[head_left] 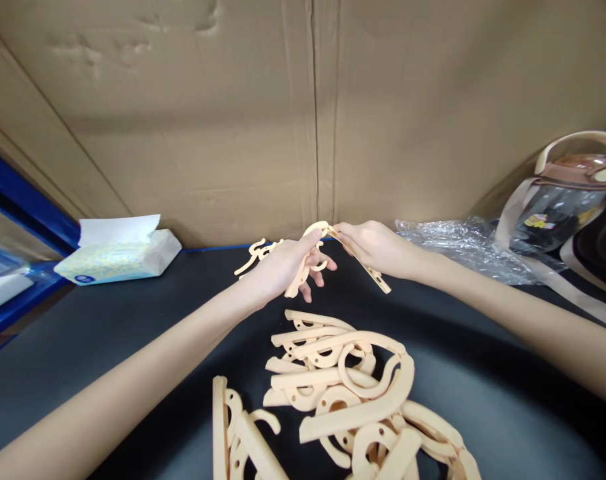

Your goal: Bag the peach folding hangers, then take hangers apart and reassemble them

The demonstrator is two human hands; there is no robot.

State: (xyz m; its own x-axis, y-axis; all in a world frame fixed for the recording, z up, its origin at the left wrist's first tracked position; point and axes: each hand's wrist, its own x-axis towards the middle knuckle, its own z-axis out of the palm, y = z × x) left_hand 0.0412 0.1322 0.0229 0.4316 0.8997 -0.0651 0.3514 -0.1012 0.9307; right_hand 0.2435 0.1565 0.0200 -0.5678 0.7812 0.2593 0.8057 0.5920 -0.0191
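Note:
Out over the far part of the dark table, both my hands hold a cream plastic folding hanger (295,285). One arm of it lies in my left hand (283,263), whose thumb presses near the joint; a curved hook shows by the fingers. My right hand (375,245) pinches the other arm close to the joint, and that arm slants down to the right. Its fingertips partly hide the joint. Small cream hooks (257,253) lie behind my left hand. Nearer to me is a pile of cream folding hangers (357,413), with more hanger pieces (220,427) at its left.
A tissue pack (123,257) sits at the far left beside a blue metal frame (23,207). Clear plastic wrap (447,247) and a strapped drinking bottle (557,207) are at the right. A cardboard wall (207,120) rises behind the black table (147,340).

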